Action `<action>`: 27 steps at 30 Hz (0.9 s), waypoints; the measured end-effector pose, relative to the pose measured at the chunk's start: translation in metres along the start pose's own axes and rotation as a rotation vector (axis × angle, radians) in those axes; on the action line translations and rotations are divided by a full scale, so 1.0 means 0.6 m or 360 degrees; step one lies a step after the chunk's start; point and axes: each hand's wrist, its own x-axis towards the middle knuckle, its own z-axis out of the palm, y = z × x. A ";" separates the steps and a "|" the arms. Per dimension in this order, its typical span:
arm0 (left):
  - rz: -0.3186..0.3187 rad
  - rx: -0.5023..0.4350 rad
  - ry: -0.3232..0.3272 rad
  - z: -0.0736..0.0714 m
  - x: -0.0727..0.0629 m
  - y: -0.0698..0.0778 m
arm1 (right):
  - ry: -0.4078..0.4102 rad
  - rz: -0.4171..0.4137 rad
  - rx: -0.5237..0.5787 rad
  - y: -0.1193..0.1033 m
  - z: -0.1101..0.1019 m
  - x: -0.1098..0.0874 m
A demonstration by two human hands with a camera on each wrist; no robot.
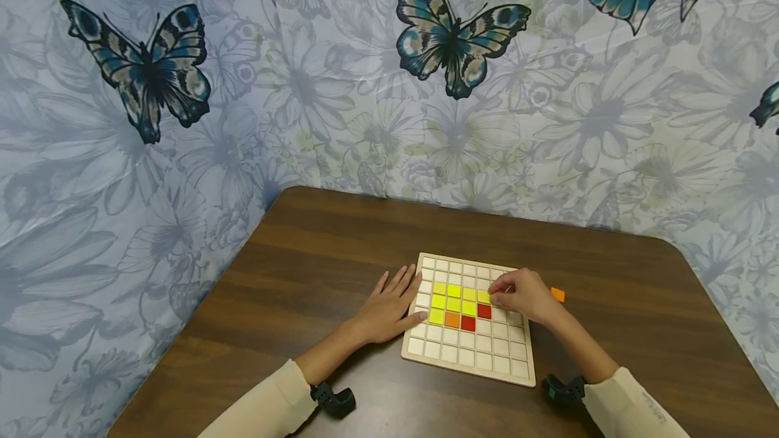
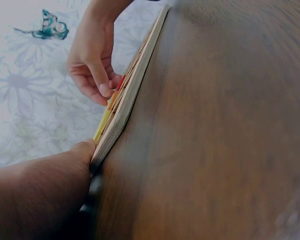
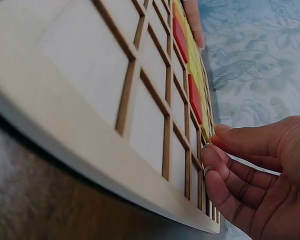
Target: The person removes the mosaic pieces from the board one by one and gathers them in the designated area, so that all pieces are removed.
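A square wooden grid board (image 1: 483, 361) lies on the table, its cells partly filled with coloured square tiles. My left hand (image 1: 387, 306) rests with spread fingers along the board's left edge, thumb over the rim. At the right end of the yellow group, my right hand (image 1: 520, 295) has curled fingers and pinches a yellow tile (image 1: 483, 296) at its cell. Thumb and fingertips meet the tile's edge in the right wrist view, partly hiding it. Just below sits a red tile (image 1: 483, 311); another red tile (image 1: 468, 324) and an orange tile (image 1: 452, 320) fill cells lower left.
A loose orange piece (image 1: 557, 295) lies right of the board, partly behind the right hand. The brown wooden table (image 1: 328, 242) reaches back to a wall covering (image 1: 365, 120) printed with flowers and butterflies. Dark bands circle both wrists.
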 end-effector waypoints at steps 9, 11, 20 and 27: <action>-0.0007 0.0004 -0.0014 -0.003 -0.001 0.003 | -0.0033 0.0006 0.0041 -0.006 0.006 0.006; -0.0004 -0.0002 -0.0007 -0.004 -0.001 0.004 | -0.0039 0.0006 0.0040 -0.009 0.007 0.007; 0.0010 -0.0004 0.0010 -0.007 -0.004 0.007 | 0.0027 0.0015 -0.0010 -0.013 0.005 0.007; 0.0010 0.0008 0.0018 -0.007 -0.005 0.008 | 0.0095 0.0030 0.0021 -0.012 0.009 0.004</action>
